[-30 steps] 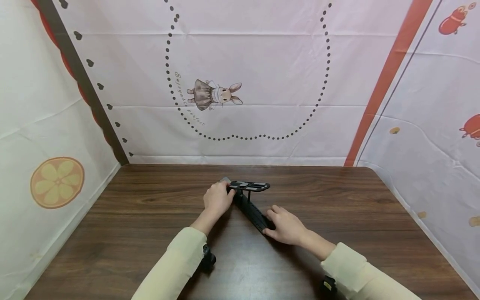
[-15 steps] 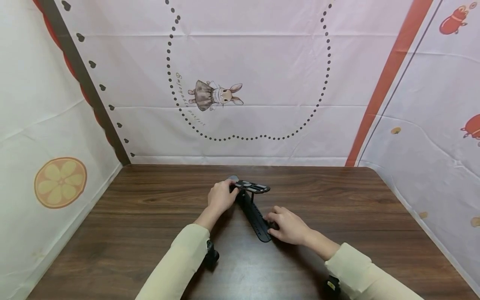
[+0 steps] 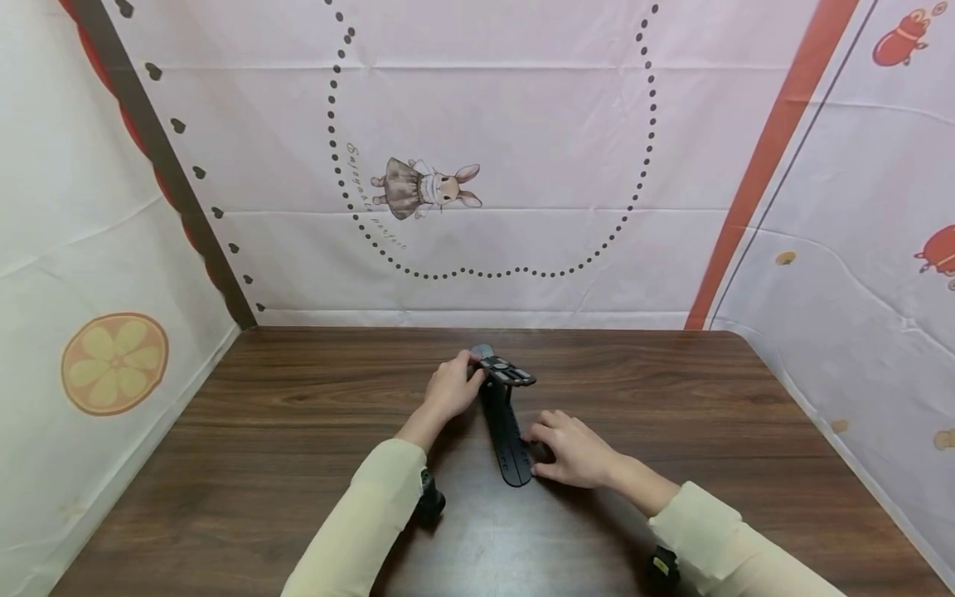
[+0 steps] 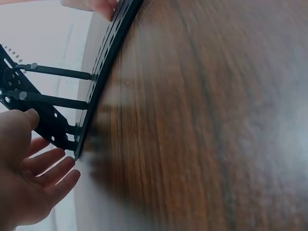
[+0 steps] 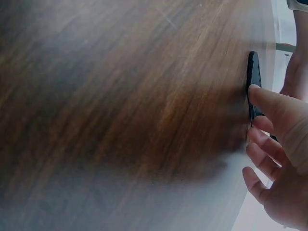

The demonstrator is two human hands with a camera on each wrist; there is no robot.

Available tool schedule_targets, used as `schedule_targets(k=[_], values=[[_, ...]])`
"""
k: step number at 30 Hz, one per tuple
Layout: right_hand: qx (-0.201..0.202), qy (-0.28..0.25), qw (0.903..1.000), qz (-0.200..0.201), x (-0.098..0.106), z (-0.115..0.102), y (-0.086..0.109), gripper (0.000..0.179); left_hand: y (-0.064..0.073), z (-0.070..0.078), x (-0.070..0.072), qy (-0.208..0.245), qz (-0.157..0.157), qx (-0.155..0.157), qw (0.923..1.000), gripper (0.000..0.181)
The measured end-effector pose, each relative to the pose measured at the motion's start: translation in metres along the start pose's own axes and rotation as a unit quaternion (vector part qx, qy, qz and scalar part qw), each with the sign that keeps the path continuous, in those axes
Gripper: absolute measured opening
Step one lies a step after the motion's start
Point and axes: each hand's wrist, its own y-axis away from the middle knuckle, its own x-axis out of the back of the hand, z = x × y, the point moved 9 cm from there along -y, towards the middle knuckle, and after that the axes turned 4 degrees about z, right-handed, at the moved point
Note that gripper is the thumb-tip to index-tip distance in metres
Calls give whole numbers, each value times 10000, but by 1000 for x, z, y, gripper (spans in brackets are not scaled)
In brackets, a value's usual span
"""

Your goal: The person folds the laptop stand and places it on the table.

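Note:
A black folding stand sits on the wooden table, its long base running toward me and ending in a rounded tip. Two struts hold a tilted plate with grey pads above its far part. At that far end my left hand holds the plate; in the left wrist view its thumb lies on the plate and the index finger goes behind it. My right hand is beside the near end, thumb and fingertips at the base's right edge, fingers loosely bent. In the right wrist view the thumb touches the base.
The brown wooden table reaches back to a printed cloth wall. More cloth walls stand along its left and right sides. Dark cameras are strapped to both wrists.
The stand has turned: its far end went right with my left hand, its near end swung a little toward me. My right hand's thumb has come off the base's top to its right edge.

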Motion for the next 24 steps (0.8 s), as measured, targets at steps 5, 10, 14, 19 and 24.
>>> schedule_targets(k=[5, 10, 14, 19, 24], values=[[-93, 149, 9998, -21, 1, 1, -1, 40, -2, 5, -7, 136, -155, -26, 9998, 35], [-78, 76, 9998, -144, -1, 2, -2, 51, -4, 7, -9, 170, -210, -1, 9996, 36], [18, 83, 9999, -77, -4, -1, -5, 51, -5, 7, -6, 206, -209, -5, 9996, 34], [154, 263, 9994, 151, -8, -11, -13, 49, -7, 3, -4, 313, -240, -13, 9992, 31], [95, 364, 9990, 230, -12, -18, -18, 49, -8, -3, -6, 478, -320, 65, 9983, 31]])
